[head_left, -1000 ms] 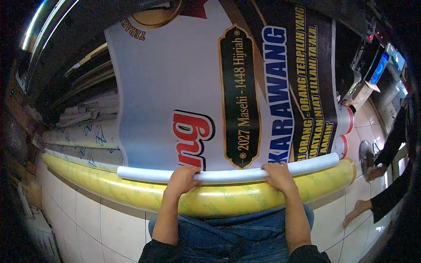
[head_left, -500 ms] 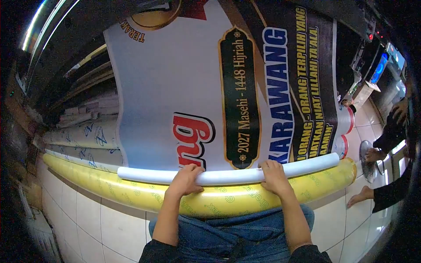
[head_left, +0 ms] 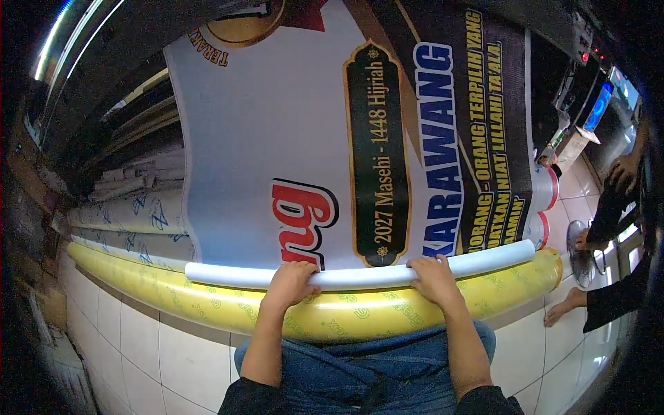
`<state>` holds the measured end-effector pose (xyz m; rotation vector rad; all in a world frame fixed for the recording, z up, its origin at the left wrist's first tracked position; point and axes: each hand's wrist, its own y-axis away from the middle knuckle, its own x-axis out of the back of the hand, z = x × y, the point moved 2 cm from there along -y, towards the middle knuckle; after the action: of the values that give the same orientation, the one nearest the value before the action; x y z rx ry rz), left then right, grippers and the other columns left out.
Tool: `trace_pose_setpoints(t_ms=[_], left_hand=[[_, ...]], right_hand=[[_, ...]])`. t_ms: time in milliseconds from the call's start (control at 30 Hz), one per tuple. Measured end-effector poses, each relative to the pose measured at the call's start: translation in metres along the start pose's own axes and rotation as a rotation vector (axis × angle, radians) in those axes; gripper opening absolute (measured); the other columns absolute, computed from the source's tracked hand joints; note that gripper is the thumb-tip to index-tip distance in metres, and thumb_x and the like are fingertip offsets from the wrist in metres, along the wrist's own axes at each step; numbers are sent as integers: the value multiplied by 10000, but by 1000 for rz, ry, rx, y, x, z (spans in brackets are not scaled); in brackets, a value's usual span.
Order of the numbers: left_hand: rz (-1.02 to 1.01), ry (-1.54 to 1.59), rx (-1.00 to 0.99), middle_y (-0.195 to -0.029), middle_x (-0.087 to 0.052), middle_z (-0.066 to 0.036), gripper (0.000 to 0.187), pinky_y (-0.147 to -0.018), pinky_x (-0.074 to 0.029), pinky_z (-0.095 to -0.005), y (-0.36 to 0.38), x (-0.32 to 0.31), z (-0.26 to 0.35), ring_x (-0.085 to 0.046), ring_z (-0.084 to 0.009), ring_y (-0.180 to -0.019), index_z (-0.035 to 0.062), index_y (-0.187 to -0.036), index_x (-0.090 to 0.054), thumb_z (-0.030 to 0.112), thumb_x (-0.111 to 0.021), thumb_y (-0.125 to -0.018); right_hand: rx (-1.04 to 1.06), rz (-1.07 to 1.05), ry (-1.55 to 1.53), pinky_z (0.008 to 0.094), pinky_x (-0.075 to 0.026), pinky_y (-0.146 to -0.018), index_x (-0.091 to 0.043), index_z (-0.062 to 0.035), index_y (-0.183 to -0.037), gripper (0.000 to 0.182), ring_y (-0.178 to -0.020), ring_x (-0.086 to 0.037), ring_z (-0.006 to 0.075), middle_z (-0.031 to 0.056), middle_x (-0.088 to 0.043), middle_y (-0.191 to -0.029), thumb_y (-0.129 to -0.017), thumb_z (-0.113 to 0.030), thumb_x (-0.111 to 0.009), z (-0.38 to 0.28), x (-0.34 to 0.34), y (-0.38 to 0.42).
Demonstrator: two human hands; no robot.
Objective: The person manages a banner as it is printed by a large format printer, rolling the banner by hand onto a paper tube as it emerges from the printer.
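A printed banner (head_left: 270, 131) hangs down in front of me, with large lettering on white, black and brown areas. Its lower end is wound into a white roll (head_left: 366, 278) that lies crosswise above my lap. My left hand (head_left: 293, 283) is wrapped over this roll left of its middle, just under the red lettering. Right of the middle, my right hand (head_left: 434, 279) grips the same roll, its fingers curled over the top. Directly below and against it is a thick yellow-wrapped roll (head_left: 360, 315) with green print, lying across in front of my knees.
Several wrapped rolls (head_left: 131, 214) lie at the left, partly behind the banner. Dark machinery (head_left: 567, 41) stands above and to the right, near a lit screen (head_left: 598, 107). Another person's bare foot (head_left: 566, 307) rests on the tiled floor (head_left: 194, 360) at the right.
My hands stay on the white roll, the right fingers shifting slightly. The banner looks practically unmoved. At the right, the other person's foot and hand have moved a little.
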<state>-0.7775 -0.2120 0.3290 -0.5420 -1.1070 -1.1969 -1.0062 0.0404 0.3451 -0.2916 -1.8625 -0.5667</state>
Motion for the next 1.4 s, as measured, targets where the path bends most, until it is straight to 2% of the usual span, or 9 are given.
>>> trace_pose_setpoints(t_ms=[167,233,333,467,633,733,933,1100,1400], left_hand=[[22,84,-21,-1040,-709,-188,403,-859,-523,-468,-4,-2,-10,-666,-382,-986,54,-1100,-666,260,-791,-776],[28,101,-17,-1028,-711,-191,397,-840,-524,-478,-6,-1,-12,-671,-388,-963,59,-1114,-665,260,-779,-791],[-16,160,24,-1008,-708,-207,390,-824,-521,-494,-9,2,-14,-670,-417,-942,59,-1132,-626,243,-762,-816],[-25,197,7,-1019,-705,-218,399,-831,-521,-499,-12,1,-19,-664,-435,-965,54,-1180,-554,216,-725,-858],[-31,203,-1,-1075,-701,-213,402,-862,-513,-505,-12,-1,-21,-654,-443,-1010,47,-1220,-510,202,-683,-892],[-40,194,11,-1098,-694,-220,372,-897,-496,-512,-15,-1,-21,-642,-440,-1049,42,-1223,-507,188,-646,-910],[-123,225,104,-1107,-688,-221,344,-928,-476,-519,-22,6,-17,-627,-449,-1058,37,-1224,-530,189,-609,-927],[113,191,-34,-1116,-635,-196,334,-928,-482,-492,-14,3,-11,-605,-413,-1040,53,-1171,-602,215,-669,-887],[130,102,-94,-1124,-618,-150,507,-916,-499,-453,-14,13,8,-602,-370,-1059,75,-1136,-631,241,-843,-706]], right_hand=[[-10,-53,-26,524,-310,-1129,-619,-106,-1262,401,-1241,-570,286,104,-655,-1265,-871,-161,-692,5,0,-6],[-19,-75,-56,587,-303,-1128,-606,-109,-1295,375,-1256,-562,287,115,-654,-1263,-922,-107,-562,4,2,-7],[-45,-130,-53,588,-291,-1140,-589,-110,-1334,409,-1279,-546,285,118,-647,-1278,-933,-91,-510,5,4,-12],[-44,-149,-72,589,-291,-1139,-577,-120,-1347,432,-1296,-525,290,123,-621,-1321,-925,-82,-497,3,7,-13],[92,72,-45,514,-339,-1120,-561,-145,-1332,525,-1269,-516,334,134,-583,-1312,-822,-126,-686,-2,20,-6],[76,40,-18,479,-361,-1102,-576,-145,-1291,591,-1253,-520,339,120,-588,-1277,-738,-156,-786,-4,12,-13],[61,17,-15,479,-378,-1070,-615,-144,-1244,534,-1210,-564,304,80,-631,-1240,-747,-194,-802,-3,5,-22],[50,-51,4,487,-377,-1061,-627,-145,-1258,468,-1208,-584,276,68,-652,-1241,-816,-217,-764,1,9,-23],[55,-66,-51,495,-371,-1066,-625,-141,-1269,375,-1212,-583,283,82,-659,-1239,-903,-213,-666,3,11,-25]])
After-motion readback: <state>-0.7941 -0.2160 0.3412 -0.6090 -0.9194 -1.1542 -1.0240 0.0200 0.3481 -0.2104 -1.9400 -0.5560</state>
